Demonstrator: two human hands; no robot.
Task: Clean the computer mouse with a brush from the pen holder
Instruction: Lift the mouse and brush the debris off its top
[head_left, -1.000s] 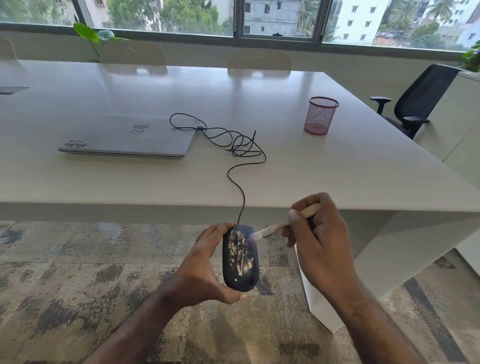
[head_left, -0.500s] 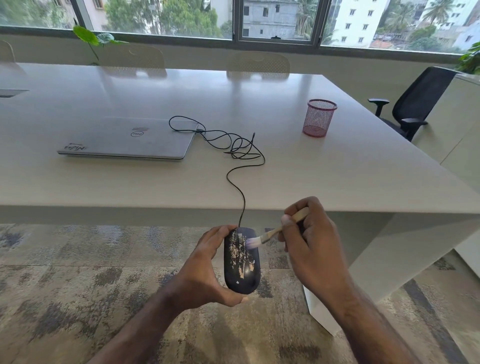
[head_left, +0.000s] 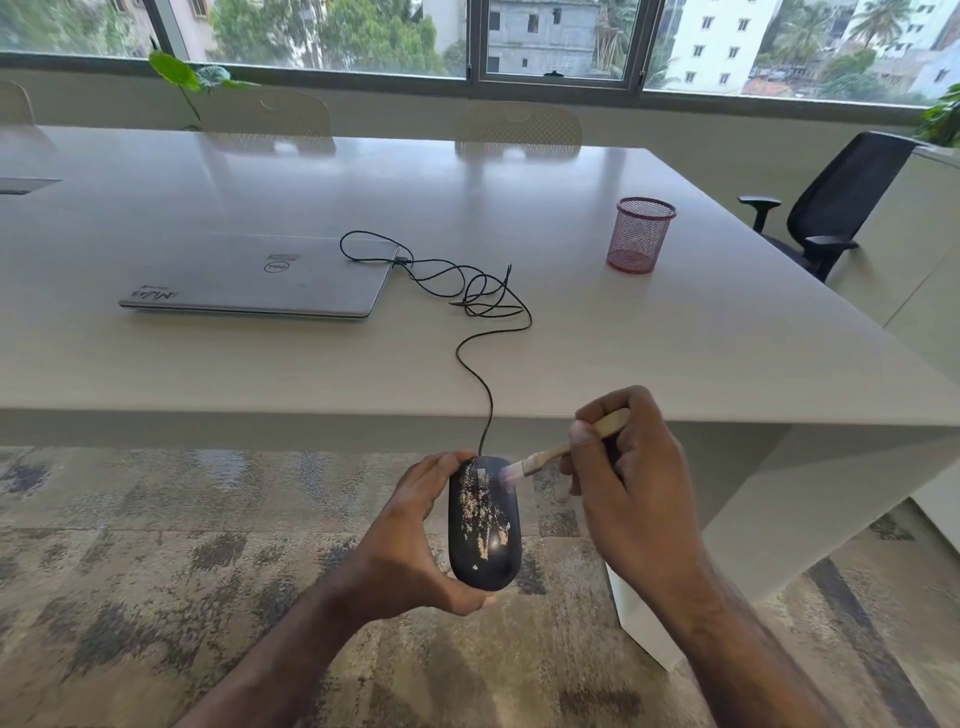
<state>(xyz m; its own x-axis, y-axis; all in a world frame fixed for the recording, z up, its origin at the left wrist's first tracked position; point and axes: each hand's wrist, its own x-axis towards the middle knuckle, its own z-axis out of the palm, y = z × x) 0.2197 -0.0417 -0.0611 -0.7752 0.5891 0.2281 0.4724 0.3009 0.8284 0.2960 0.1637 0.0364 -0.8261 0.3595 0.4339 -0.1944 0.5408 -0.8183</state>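
Note:
A dark computer mouse (head_left: 484, 525) with pale dust specks on its top is held in the air below the table's front edge. My left hand (head_left: 415, 540) grips it from the left side and underneath. My right hand (head_left: 631, 488) holds a small wooden-handled brush (head_left: 550, 457); its pale bristles touch the mouse's upper right, near the wheel. The mouse's black cable (head_left: 478, 322) runs up over the table edge in loose loops to a closed laptop (head_left: 260, 275). An empty pink mesh pen holder (head_left: 640, 235) stands on the table to the right.
The wide white table (head_left: 675, 353) fills the middle of the view, its leg panel just right of my right hand. A black office chair (head_left: 831, 208) stands at the far right, beige chairs behind the table. Patterned carpet (head_left: 156, 571) lies below.
The brush tip has shifted slightly along the mouse's front, toward its upper right. My left hand keeps the mouse in nearly the same place.

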